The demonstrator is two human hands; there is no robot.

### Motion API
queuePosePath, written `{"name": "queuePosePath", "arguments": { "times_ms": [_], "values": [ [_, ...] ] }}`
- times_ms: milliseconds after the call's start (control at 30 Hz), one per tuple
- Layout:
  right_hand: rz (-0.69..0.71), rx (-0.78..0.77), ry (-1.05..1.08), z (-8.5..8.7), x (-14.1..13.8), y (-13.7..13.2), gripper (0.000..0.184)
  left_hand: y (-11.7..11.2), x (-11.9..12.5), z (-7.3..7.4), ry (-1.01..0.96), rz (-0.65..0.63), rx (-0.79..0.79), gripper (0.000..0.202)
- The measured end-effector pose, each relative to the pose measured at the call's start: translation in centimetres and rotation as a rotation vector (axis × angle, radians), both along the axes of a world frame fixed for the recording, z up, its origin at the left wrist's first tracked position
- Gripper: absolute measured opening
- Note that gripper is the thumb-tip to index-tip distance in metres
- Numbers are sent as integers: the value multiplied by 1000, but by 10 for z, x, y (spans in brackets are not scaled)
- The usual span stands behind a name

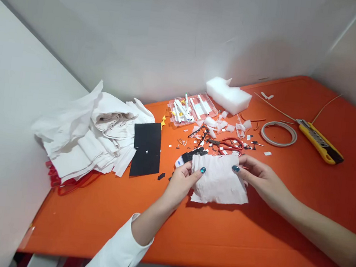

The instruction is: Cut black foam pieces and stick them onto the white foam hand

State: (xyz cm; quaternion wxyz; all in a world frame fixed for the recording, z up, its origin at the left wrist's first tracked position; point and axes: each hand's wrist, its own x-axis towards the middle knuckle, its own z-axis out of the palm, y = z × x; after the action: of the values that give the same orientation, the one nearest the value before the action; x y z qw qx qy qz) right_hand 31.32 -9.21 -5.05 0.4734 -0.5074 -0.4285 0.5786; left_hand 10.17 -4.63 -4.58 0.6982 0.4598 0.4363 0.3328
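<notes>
A crinkled piece of pale pink paper (219,180) is held up over the orange table (217,241) between both hands. My left hand (181,181) pinches its left edge, thumb on top. My right hand (261,177) grips its right edge, thumb on the upper corner. Just behind the paper lie a black cut-out scrap (194,154) and red-handled scissors (232,145).
A heap of white paper (94,134) and a black sheet (146,148) lie at the left. Behind are a clear box of pens (191,108), a white foam block (228,95), a tape ring (278,133), a yellow utility knife (320,142) and several scattered scraps.
</notes>
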Motion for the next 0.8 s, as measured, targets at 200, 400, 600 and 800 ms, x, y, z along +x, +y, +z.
{"name": "queuePosePath", "arguments": {
  "times_ms": [200, 400, 600, 800],
  "values": [
    [15, -25, -33, -2, 2, 0, 27, 2, -8, -6, 204, 143, 232, 39],
    [2, -12, -32, -3, 2, 2, 27, 7, -16, -4, 315, 153, 373, 32],
    [-28, -45, 5, -5, 5, 4, 29, 10, -13, -5, 157, -75, 254, 32],
    [155, -80, 24, -4, 7, 8, 35, 8, -16, 0, 368, -251, 381, 27]
  ]
}}
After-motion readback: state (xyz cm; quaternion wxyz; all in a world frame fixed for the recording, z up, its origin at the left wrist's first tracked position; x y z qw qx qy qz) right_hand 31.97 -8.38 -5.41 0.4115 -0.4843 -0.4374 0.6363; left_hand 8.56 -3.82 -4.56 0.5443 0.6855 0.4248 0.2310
